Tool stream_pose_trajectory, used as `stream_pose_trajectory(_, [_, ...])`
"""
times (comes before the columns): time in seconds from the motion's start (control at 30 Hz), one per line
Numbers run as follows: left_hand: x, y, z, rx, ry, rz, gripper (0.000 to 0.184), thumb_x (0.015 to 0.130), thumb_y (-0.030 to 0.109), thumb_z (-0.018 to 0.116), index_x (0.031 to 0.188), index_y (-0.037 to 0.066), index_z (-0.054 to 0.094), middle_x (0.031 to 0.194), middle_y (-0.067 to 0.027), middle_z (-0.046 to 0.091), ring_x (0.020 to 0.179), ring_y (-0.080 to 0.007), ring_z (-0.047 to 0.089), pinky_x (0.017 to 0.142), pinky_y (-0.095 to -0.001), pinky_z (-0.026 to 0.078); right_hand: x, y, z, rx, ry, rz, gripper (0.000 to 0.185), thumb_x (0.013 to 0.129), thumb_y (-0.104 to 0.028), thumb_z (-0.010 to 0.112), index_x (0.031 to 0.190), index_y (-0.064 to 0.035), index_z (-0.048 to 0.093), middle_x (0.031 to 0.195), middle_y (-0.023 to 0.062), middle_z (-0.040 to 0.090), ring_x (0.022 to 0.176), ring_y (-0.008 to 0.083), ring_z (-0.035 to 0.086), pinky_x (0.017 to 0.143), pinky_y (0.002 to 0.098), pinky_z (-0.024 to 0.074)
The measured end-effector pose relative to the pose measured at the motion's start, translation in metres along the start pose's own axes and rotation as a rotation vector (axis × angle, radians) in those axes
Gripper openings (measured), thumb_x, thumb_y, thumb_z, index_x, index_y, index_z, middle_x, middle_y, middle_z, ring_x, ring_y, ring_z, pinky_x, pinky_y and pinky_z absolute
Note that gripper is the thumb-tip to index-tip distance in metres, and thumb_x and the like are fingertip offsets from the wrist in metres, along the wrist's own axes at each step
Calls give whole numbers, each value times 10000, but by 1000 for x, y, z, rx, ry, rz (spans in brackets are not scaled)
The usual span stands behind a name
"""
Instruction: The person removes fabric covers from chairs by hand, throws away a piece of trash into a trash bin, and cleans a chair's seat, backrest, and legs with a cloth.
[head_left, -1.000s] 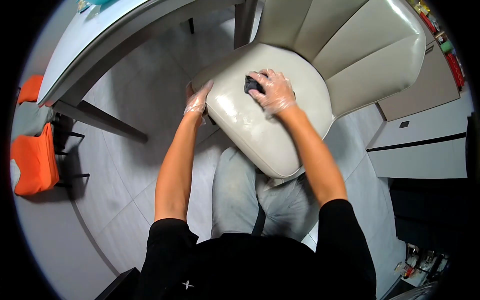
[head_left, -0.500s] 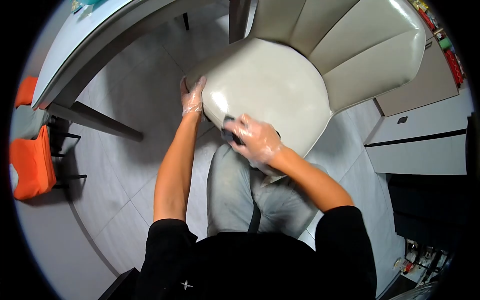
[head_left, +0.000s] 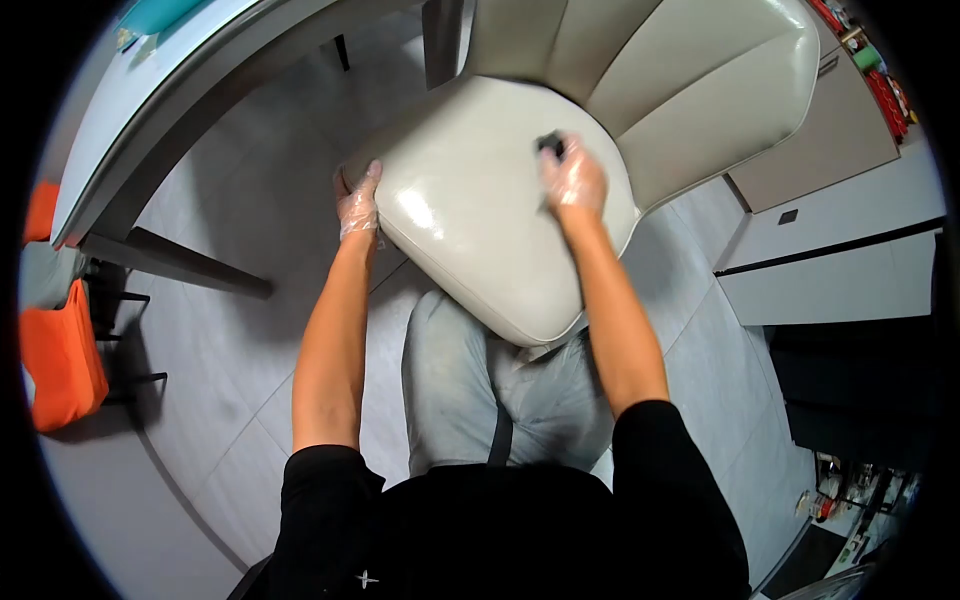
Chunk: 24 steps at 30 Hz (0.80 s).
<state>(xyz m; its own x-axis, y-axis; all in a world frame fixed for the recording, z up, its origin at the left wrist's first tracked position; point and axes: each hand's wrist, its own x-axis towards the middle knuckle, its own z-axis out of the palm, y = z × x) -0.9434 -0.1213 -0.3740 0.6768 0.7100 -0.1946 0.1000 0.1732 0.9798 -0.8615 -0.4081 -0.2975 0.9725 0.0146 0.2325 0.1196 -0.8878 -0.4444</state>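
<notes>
A cream leather-look chair stands in front of my knees, its seat facing up and its ribbed backrest at the upper right. My left hand, in a clear plastic glove, grips the seat's left edge, with the thumb on top. My right hand, gloved the same way and slightly blurred, is over the right part of the seat near the backrest. In its fingers is a small dark pad; whether it is a sponge or a folded cloth I cannot tell.
A table with a white top curves along the upper left, its grey leg angled to the floor. Orange-covered chairs stand at far left. A pale cabinet lines the right, with red items above it.
My right hand has moved with the dark pad from the seat's front edge up across the seat towards the backrest. My left hand keeps its grip. The view has shifted slightly.
</notes>
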Motion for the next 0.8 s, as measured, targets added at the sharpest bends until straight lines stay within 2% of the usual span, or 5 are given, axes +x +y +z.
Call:
stream_pose_trajectory(0.17, [-14, 12, 1, -4, 6, -66, 990, 746, 455, 839, 1514, 87, 334, 1459, -154, 481, 1345, -309, 443, 1109, -422, 338, -158, -7, -52, 194, -233, -597, 458, 767, -248, 757, 1208, -234, 634, 989, 93, 639, 801, 296, 681, 678, 396, 588])
stream_pose_trajectory(0.33, [-8, 1, 3, -3, 24, -47, 979, 747, 455, 838, 1512, 99, 341, 1469, -151, 467, 1346, -313, 438, 1110, -430, 339, -111, 51, -61, 160, -211, -859, 562, 639, -127, 784, 1184, -195, 667, 1029, 91, 675, 837, 274, 691, 684, 368, 593])
stream_pose_trajectory(0.5, [-2, -7, 2, -20, 2, -6, 990, 754, 448, 832, 1521, 83, 323, 1489, -159, 443, 1369, -323, 413, 1130, -429, 314, 17, 94, -30, -158, 108, -276, 360, 868, -273, 668, 1215, -205, 602, 1100, 116, 638, 984, 342, 652, 834, 460, 544])
stream_pose_trajectory(0.67, [-14, -1, 7, 36, 67, -39, 958, 781, 421, 817, 1522, 76, 319, 1504, -151, 429, 1391, -319, 391, 1147, -415, 288, -38, 75, -32, -131, 242, -14, 365, 858, -292, 679, 1209, -233, 597, 1040, 112, 629, 936, 352, 656, 792, 488, 543])
stream_pose_trajectory(0.8, [-20, -1, 9, 0, 82, 15, 924, 799, 408, 808, 1513, 64, 335, 1497, -147, 438, 1371, -310, 410, 1136, -398, 302, -129, 75, -46, 145, 249, -50, 369, 843, -242, 691, 1187, -124, 631, 1119, 150, 660, 996, 371, 653, 846, 461, 536])
